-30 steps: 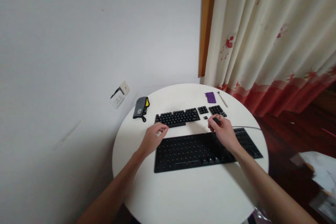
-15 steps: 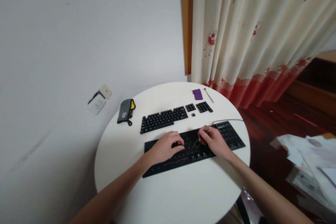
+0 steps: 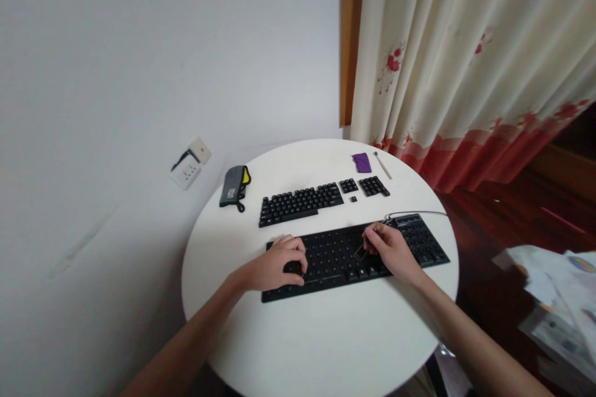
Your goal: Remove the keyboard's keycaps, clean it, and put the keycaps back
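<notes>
A black keyboard (image 3: 326, 260) lies across the round white table, with most keycaps off its left and middle parts. Keys remain on its right block and along part of its front edge. My left hand (image 3: 279, 262) rests over the keyboard's left end, thumb and fingers apart and nothing seen between them. Closed fingers of my right hand (image 3: 388, 250) hold a wire keycap puller (image 3: 360, 253) above the right-middle part, its wire loops pointing down and left. Behind the keyboard, the removed keycaps (image 3: 300, 203) are laid out in blocks, with a single keycap (image 3: 352, 198) apart.
A grey pouch (image 3: 231, 187) with a yellow patch lies at the table's back left. At the back right are a purple cloth (image 3: 362, 162) and a thin brush-like stick (image 3: 382, 165). The keyboard's cable (image 3: 419, 212) runs off right. Papers (image 3: 559, 285) lie beyond the table.
My left hand has moved left along the keyboard, from its middle to its left end, uncovering the middle. My right hand keeps the keycap puller over about the same spot. The view has shifted slightly.
</notes>
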Action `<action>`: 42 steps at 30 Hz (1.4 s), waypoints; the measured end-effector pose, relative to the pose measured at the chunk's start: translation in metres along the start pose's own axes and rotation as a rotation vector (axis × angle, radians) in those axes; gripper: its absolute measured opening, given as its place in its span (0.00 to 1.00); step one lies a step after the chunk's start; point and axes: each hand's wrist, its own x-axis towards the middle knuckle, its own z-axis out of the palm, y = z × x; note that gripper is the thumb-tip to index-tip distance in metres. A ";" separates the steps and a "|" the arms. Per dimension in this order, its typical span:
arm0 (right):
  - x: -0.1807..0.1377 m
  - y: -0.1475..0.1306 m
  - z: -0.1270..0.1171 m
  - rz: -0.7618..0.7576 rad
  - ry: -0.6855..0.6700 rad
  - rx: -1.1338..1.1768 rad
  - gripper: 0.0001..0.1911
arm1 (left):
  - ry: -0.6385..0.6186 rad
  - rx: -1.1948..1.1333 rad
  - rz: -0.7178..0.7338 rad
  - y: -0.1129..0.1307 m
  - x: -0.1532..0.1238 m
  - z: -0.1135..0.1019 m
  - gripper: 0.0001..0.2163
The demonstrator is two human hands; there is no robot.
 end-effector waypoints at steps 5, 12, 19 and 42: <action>-0.002 -0.003 -0.001 -0.004 -0.004 -0.001 0.19 | 0.007 0.065 -0.007 0.007 -0.004 0.005 0.16; -0.020 -0.018 0.000 -0.099 -0.143 -0.162 0.15 | 0.144 -0.009 0.000 0.019 0.018 -0.008 0.06; -0.027 -0.037 0.010 -0.262 -0.242 -0.337 0.10 | 0.209 -0.083 0.126 0.036 0.068 0.005 0.07; -0.063 -0.020 0.054 -0.346 0.097 -0.901 0.16 | 0.363 -0.332 0.049 0.022 0.081 0.038 0.09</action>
